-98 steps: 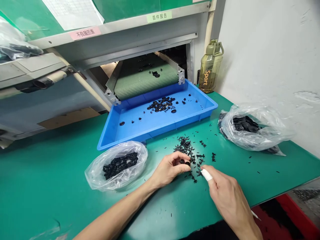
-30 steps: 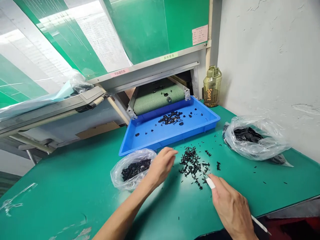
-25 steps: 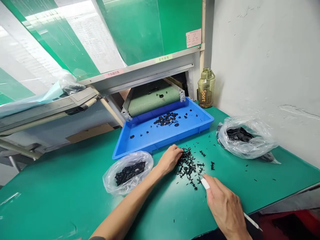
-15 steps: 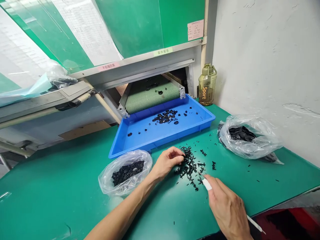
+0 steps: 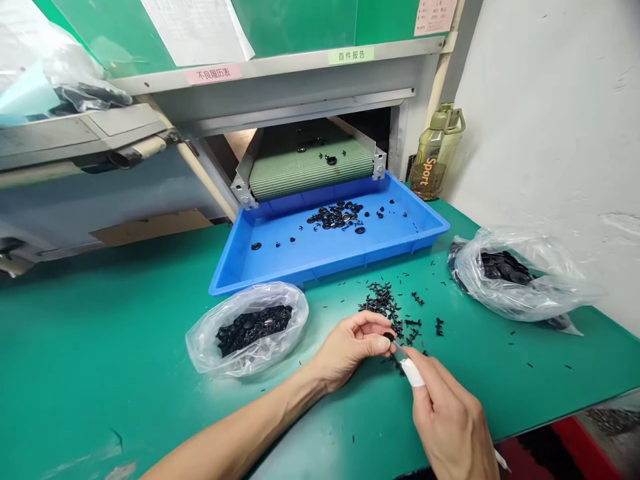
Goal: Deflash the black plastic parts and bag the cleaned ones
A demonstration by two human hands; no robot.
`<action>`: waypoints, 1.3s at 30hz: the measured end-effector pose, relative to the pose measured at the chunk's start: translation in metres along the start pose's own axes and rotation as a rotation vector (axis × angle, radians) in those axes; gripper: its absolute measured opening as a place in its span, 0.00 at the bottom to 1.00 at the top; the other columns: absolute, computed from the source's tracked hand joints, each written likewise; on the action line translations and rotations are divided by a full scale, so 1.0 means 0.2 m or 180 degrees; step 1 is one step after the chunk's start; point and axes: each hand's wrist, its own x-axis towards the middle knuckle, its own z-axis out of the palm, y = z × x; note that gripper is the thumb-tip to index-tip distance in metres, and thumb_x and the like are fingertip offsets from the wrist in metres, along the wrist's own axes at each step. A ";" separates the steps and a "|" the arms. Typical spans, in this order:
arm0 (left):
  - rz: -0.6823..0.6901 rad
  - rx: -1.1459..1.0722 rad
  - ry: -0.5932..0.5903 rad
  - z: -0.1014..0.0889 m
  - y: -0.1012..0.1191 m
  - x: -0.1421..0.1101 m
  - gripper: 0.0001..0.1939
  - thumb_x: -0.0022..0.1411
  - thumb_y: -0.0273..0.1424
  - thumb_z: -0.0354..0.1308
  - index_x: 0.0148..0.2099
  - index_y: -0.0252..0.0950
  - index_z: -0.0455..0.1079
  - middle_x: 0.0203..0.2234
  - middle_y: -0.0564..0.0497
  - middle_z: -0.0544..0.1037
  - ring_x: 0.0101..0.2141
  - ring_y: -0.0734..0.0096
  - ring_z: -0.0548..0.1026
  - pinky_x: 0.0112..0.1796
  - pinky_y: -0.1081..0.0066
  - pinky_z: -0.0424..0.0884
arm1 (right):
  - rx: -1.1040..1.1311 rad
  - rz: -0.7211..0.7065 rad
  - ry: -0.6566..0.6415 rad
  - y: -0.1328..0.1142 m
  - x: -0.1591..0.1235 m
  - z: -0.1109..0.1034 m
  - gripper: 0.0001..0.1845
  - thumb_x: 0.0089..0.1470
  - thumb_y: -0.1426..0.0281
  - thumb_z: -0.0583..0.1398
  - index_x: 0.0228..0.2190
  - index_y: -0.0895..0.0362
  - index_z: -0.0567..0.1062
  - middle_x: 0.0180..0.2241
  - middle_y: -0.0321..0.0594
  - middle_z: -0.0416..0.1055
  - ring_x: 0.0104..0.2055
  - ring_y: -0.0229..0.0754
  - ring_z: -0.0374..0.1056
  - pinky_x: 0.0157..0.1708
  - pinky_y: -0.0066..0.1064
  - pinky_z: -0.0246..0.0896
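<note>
My left hand (image 5: 356, 347) pinches a small round black plastic part (image 5: 389, 336) between thumb and fingertips, over the near side of a pile of black plastic scraps (image 5: 380, 300). My right hand (image 5: 450, 407) is closed around a slim, white-handled trimming knife (image 5: 399, 348). Its thin metal blade meets the edge of the part. White wrapping shows by the right thumb, and the handle's tail sticks out behind the hand. Left of my left hand stands an open clear bag (image 5: 200, 353) with many small black parts inside.
A blue tray (image 5: 320, 263) with scattered black parts sits under the end of a green conveyor belt (image 5: 310, 175). Another clear bag (image 5: 555, 287) of black parts is on the right, near the wall. A green bottle (image 5: 435, 153) stands behind it.
My left hand has gone from beside the left bag to the scrap pile, then nearer me to the blade, now with a round part in it. My right hand keeps the knife. The view has tilted down.
</note>
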 end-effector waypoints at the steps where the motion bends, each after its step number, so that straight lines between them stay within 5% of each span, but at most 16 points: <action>1: 0.0001 0.0030 0.0016 0.00 -0.01 0.00 0.18 0.43 0.31 0.74 0.37 0.31 0.74 0.29 0.49 0.77 0.29 0.74 0.76 0.35 0.72 0.70 | -0.0032 -0.0011 0.0001 -0.01 0.00 0.00 0.21 0.65 0.69 0.45 0.40 0.59 0.76 0.29 0.43 0.77 0.26 0.39 0.74 0.23 0.26 0.64; 10: 0.0221 0.0050 -0.0003 0.03 -0.06 -0.02 0.14 0.47 0.29 0.71 0.36 0.32 0.73 0.38 0.44 0.80 0.32 0.72 0.77 0.39 0.68 0.71 | -0.0327 0.0059 -0.0075 -0.03 -0.02 0.02 0.23 0.65 0.68 0.43 0.42 0.60 0.76 0.28 0.43 0.76 0.23 0.39 0.71 0.20 0.26 0.60; 16: 0.0474 0.0620 0.0108 0.04 -0.05 -0.04 0.13 0.48 0.30 0.71 0.34 0.33 0.71 0.32 0.48 0.79 0.34 0.71 0.74 0.37 0.71 0.69 | -0.0242 0.0047 -0.0120 -0.04 -0.03 0.02 0.19 0.63 0.72 0.45 0.41 0.59 0.75 0.29 0.44 0.76 0.24 0.39 0.71 0.22 0.26 0.59; 24: 0.0430 0.1567 -0.0266 -0.02 0.01 -0.04 0.11 0.59 0.35 0.61 0.40 0.34 0.69 0.32 0.48 0.78 0.29 0.74 0.74 0.33 0.71 0.70 | 0.0428 0.0601 -0.1103 0.08 0.05 -0.02 0.19 0.61 0.69 0.45 0.30 0.51 0.74 0.15 0.32 0.67 0.16 0.38 0.63 0.15 0.25 0.52; 28: 0.0459 0.1345 -0.0014 -0.03 0.01 -0.02 0.17 0.55 0.32 0.65 0.44 0.35 0.64 0.31 0.50 0.78 0.28 0.74 0.74 0.33 0.72 0.70 | 0.0145 0.0672 -0.0919 0.11 0.06 -0.02 0.17 0.61 0.69 0.46 0.33 0.51 0.75 0.18 0.33 0.70 0.17 0.40 0.65 0.17 0.27 0.54; 34: 0.0568 0.1440 0.0121 -0.03 0.01 -0.01 0.13 0.50 0.31 0.68 0.36 0.33 0.69 0.31 0.49 0.79 0.31 0.73 0.73 0.34 0.73 0.68 | 0.0151 0.0453 -0.0558 0.08 -0.02 0.02 0.18 0.62 0.70 0.46 0.40 0.52 0.75 0.36 0.37 0.79 0.27 0.41 0.74 0.22 0.27 0.60; 39: 0.0808 0.2151 0.0407 -0.04 0.12 0.01 0.05 0.61 0.29 0.55 0.40 0.36 0.69 0.35 0.50 0.76 0.33 0.73 0.71 0.34 0.72 0.66 | -0.0017 0.0480 -0.0376 0.13 -0.04 0.02 0.17 0.63 0.68 0.48 0.40 0.53 0.76 0.37 0.36 0.79 0.31 0.41 0.75 0.24 0.28 0.64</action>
